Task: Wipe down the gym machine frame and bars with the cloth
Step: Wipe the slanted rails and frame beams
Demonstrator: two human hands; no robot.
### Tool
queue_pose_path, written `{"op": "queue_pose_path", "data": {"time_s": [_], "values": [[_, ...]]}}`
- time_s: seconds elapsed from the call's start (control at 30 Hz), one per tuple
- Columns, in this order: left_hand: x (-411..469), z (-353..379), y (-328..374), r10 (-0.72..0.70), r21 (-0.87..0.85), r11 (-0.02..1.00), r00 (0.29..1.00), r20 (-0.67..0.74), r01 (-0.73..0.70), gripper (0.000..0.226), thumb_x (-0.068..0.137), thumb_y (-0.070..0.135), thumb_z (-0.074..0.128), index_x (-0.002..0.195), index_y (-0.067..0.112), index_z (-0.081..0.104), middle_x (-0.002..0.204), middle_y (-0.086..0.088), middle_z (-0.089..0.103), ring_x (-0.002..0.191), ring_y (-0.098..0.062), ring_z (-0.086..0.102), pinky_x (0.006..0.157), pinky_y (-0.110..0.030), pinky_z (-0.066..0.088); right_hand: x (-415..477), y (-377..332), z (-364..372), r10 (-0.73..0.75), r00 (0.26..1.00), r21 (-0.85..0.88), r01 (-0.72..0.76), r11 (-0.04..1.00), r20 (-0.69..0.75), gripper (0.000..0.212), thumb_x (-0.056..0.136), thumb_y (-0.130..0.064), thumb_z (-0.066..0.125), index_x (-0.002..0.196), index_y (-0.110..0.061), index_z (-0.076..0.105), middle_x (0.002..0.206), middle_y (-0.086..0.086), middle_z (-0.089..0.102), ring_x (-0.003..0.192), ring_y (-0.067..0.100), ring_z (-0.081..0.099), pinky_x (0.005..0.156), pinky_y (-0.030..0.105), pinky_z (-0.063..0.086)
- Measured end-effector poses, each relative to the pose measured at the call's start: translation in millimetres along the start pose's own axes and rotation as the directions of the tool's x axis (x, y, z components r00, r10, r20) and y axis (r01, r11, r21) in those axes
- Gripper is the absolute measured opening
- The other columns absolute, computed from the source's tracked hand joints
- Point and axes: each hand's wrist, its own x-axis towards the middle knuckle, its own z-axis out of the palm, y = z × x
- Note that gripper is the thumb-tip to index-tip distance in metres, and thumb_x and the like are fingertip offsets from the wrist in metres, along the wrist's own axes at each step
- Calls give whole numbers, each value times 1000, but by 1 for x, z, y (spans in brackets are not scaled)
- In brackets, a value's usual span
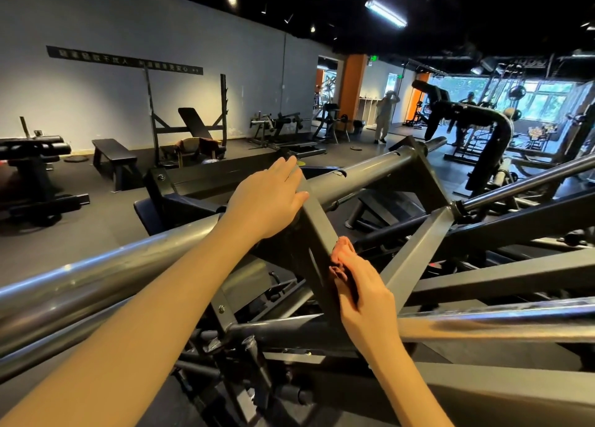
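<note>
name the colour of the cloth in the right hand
The bunched cloth is reddish-brown, clearest in the head view.

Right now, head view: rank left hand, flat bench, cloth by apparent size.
1. left hand, largest only because it is near the camera.
2. flat bench, far off.
3. cloth, mostly hidden, gripped by the right hand.

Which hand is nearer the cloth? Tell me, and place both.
Right. The right hand holds the cloth against the frame; the left hand rests higher up it, apart from the cloth.
</note>
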Motion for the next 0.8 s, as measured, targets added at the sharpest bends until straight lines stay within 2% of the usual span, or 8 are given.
{"op": "queue_pose_path", "data": {"time_s": [0.1, 0.2, 0.33, 0.4, 0.47, 0.53, 0.67, 0.8], "values": [[0, 0, 1, -5, 2, 1000, 1000, 2, 5, 56, 105, 39, 27, 153, 12, 18, 163, -6, 9, 149, -21, 14, 116, -38, 27, 37, -12, 14, -11, 1000, -40, 10, 999, -18, 48, 90, -15, 59, 136, -23, 49, 139, -3, 52, 129, 9, 45, 106, 19, 34], [0, -1, 2, -9, -6, 1000, 1000, -9, 9, 56, 105, 39, 28, 153, 12, 19, 163, -6, 10, 147, -21, 19, 115, -38, 30, 65, -21, 18, 25, 1000, -50, -25, 998, 5, 44, 92, -9, 61, 135, -14, 53, 139, 1, 53, 129, 13, 47, 108, 29, 39], [0, -1, 1, 1, 0, 1000, 1000, -4, -1, 56, 105, 39, 28, 153, 12, 19, 163, -6, 11, 147, -21, 20, 115, -38, 30, 16, -12, 5, -9, 1000, -85, 8, 996, -2, 50, 92, -20, 58, 140, -25, 44, 144, -8, 43, 131, 1, 38, 106, 7, 27], [-1, 0, 0, 2, 2, 1000, 1000, -11, -2, 56, 105, 39, 28, 153, 11, 19, 163, -7, 12, 146, -22, 22, 114, -38, 31, -13, -7, 0, 4, 1000, -133, -7, 991, -24, 53, 90, -21, 60, 139, -27, 42, 142, -9, 44, 128, 2, 41, 105, 15, 33], [-1, 0, 1, 6, 6, 1000, 1000, -13, -6, 56, 105, 39, 28, 153, 11, 20, 162, -8, 12, 146, -22, 22, 114, -39, 32, -14, -3, 6, 22, 998, -185, -31, 982, -50, 56, 86, -13, 68, 138, -19, 47, 142, -3, 46, 128, 11, 46, 104, 29, 40], [-2, -1, 2, 7, 7, 1000, 1000, -13, -7, 56, 105, 39, 28, 152, 11, 21, 162, -8, 13, 146, -23, 24, 113, -39, 33, 8, -12, 12, 42, 998, -189, -49, 981, -37, 58, 85, -10, 70, 139, -12, 49, 146, 4, 46, 131, 19, 46, 105, 33, 38], [-4, -4, 4, -7, -22, 1000, 1000, -5, 7, 55, 105, 38, 31, 153, 12, 21, 162, -7, 12, 145, -23, 26, 112, -39, 34, 67, -34, 21, 18, 1000, -149, -18, 989, -4, 44, 92, -10, 61, 135, -10, 53, 143, 6, 50, 130, 20, 48, 106, 26, 35], [-4, -5, 4, -5, -15, 1000, 1000, -5, 5, 56, 105, 38, 30, 153, 12, 20, 163, -7, 11, 146, -23, 23, 113, -39, 34, 46, -26, 16, 16, 1000, -143, -14, 990, 11, 49, 91, -16, 60, 139, -14, 49, 147, 0, 45, 135, 12, 40, 108, 21, 30]]}}
